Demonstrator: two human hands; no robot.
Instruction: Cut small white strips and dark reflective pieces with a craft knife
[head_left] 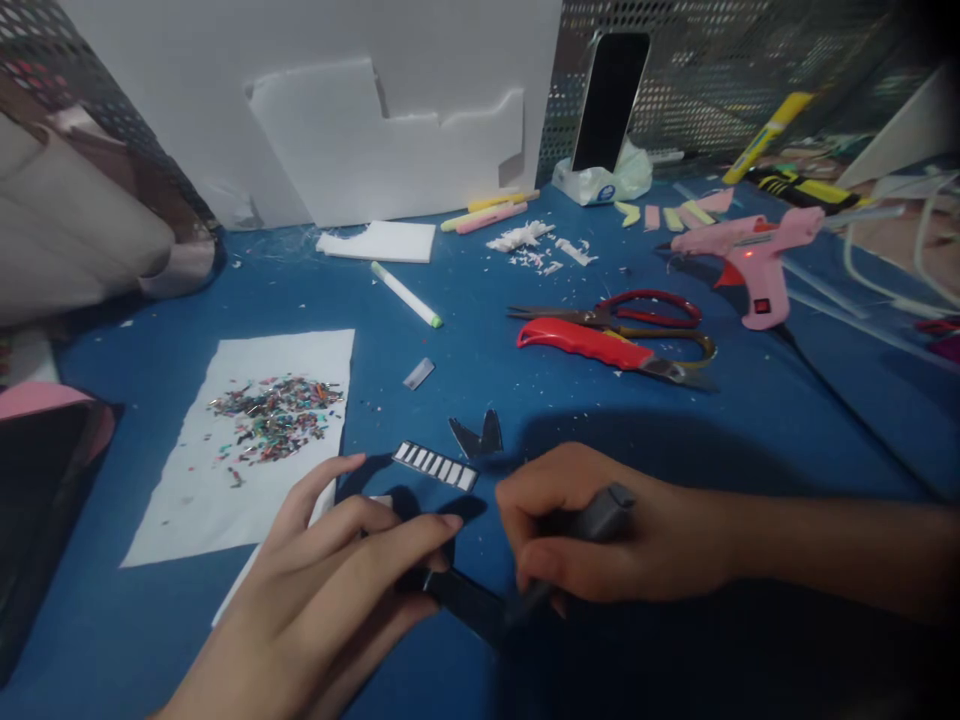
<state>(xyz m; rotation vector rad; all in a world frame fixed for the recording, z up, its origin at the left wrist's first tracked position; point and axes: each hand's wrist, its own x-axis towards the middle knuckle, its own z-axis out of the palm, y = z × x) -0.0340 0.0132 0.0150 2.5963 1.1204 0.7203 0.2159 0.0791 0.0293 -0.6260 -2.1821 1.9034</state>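
Note:
My left hand (337, 580) rests on the blue table (750, 420), its fingers stretched out and pressing down a dark strip of card (469, 603). My right hand (600, 535) is closed round a dark grey marker (592, 530), its tip down on that same strip. Just beyond my fingers lies a small striped black-and-white strip (435, 466), and past it a dark cut-out scrap (476, 438).
A white sheet (187, 500) with a heap of coloured confetti (274, 415) lies at left. Farther back are a red utility knife (592, 345), scissors (645, 312), a pink glue gun (754, 255), a white marker (405, 294), foam boards (390, 140) and a propped phone (609, 100).

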